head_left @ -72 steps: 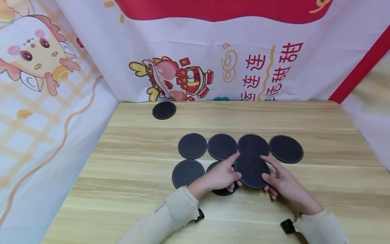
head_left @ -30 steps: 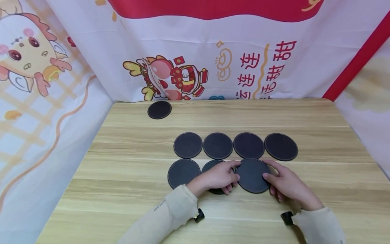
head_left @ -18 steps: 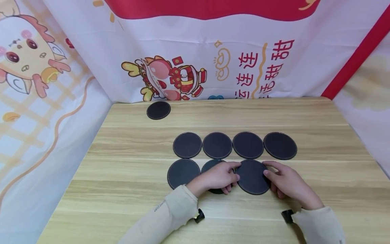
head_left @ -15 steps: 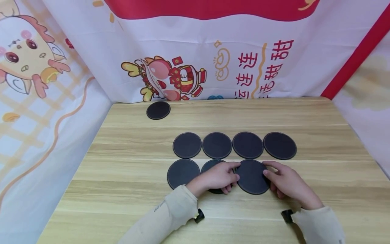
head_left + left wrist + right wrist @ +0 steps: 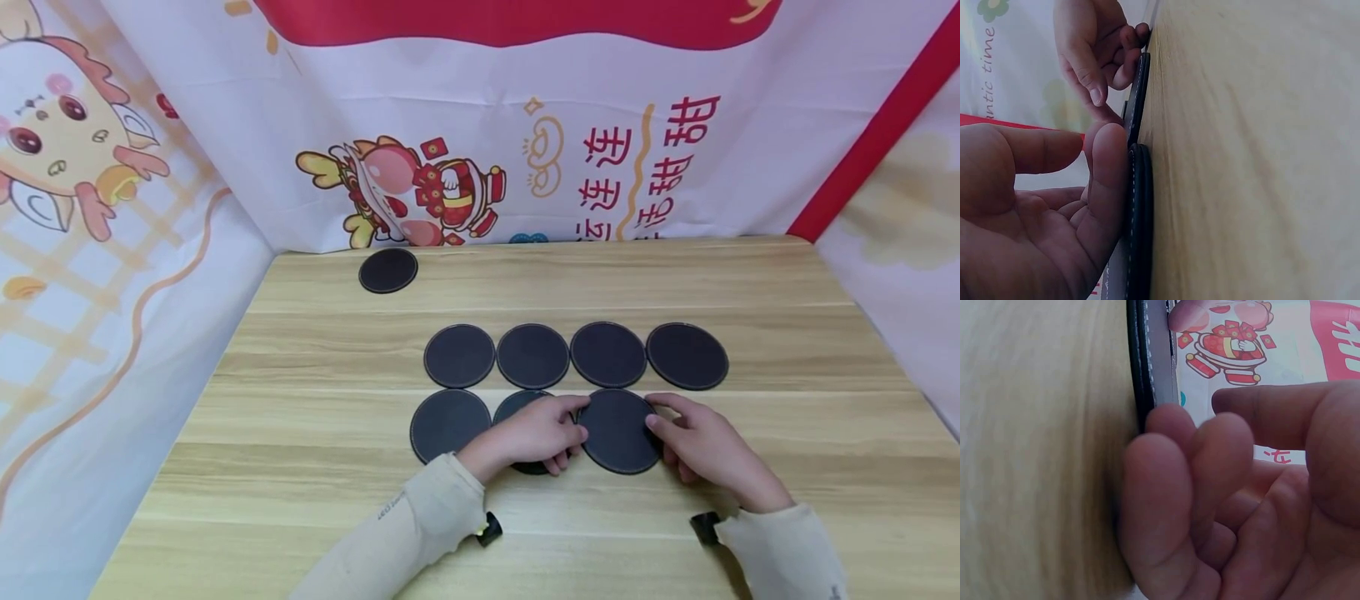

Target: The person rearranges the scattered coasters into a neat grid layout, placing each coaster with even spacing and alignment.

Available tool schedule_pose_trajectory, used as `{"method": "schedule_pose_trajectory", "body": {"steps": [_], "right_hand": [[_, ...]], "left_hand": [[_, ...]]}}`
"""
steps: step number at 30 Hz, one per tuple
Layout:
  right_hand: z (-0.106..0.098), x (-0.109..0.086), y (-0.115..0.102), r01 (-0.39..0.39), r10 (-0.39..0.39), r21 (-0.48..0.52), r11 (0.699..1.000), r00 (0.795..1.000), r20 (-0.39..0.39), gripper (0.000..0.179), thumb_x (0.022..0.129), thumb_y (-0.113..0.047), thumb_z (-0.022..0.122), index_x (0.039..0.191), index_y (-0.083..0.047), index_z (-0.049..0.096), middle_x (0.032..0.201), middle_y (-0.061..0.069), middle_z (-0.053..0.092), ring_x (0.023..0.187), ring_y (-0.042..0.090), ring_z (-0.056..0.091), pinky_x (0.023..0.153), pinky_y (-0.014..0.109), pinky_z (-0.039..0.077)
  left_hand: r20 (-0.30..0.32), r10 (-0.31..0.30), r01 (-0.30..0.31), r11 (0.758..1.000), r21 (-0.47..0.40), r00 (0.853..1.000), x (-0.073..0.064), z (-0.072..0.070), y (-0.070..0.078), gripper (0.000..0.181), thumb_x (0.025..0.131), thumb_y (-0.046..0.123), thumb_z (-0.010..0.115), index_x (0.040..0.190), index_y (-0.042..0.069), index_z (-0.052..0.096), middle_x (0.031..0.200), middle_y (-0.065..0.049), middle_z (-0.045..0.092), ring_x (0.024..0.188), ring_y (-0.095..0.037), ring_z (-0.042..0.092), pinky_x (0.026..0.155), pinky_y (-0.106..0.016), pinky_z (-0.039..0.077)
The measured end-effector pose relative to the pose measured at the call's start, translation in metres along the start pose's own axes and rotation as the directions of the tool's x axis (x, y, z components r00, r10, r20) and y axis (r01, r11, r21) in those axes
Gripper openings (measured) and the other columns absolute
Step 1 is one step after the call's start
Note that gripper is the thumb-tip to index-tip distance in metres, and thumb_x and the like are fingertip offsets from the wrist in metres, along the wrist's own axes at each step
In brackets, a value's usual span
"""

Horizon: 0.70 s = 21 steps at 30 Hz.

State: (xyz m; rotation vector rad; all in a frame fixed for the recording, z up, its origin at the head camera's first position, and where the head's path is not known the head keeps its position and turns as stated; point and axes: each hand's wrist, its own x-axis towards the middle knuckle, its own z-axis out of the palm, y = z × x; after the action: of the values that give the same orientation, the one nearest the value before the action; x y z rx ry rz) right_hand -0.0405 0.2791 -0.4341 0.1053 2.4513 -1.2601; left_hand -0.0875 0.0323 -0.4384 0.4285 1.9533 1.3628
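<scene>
A round black coaster (image 5: 619,431) with a stitched rim lies flat on the wooden table between both hands. At its left side is my left hand (image 5: 536,431), fingertips at the rim, partly covering another coaster (image 5: 513,408) beneath it. My right hand (image 5: 705,442) touches the right rim, fingers loosely bent. In the left wrist view, the thumb stands off from the fingers, which rest along a coaster's edge (image 5: 1141,219). The right wrist view shows the thumb apart from the bent fingers, near a coaster's edge (image 5: 1143,356).
Behind, several coasters form a row, from the leftmost (image 5: 459,356) to the rightmost (image 5: 687,356). Another coaster (image 5: 450,426) lies left in the front row. One lone coaster (image 5: 387,271) is near the table's (image 5: 300,500) back edge. Printed cloth (image 5: 450,92) hangs behind.
The coaster between my hands was held raised, overlapping the back row; it came down flat in the front row. Lately it slid slightly toward the back row. The view shifted a little.
</scene>
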Motion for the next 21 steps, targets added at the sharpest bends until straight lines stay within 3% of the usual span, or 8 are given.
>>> {"method": "schedule_pose_trajectory", "body": {"steps": [21], "right_hand": [[-0.0013,-0.0001,-0.0028,-0.016,0.016,-0.002,1.0,1.0,-0.003,0.045,0.105,-0.021,0.055,0.145,-0.004,0.047,0.065,0.009,0.058,0.045,0.02,0.051,0.044,0.034,0.047]], "left_hand": [[0.011,-0.019,0.019,1.0,0.008,1.0,-0.0032,-0.001,0.0027,0.047,0.1,0.007,0.06,0.145,0.004,0.052,0.078,-0.009,0.066,0.054,-0.017,0.058,0.049,-0.031,0.055]]}}
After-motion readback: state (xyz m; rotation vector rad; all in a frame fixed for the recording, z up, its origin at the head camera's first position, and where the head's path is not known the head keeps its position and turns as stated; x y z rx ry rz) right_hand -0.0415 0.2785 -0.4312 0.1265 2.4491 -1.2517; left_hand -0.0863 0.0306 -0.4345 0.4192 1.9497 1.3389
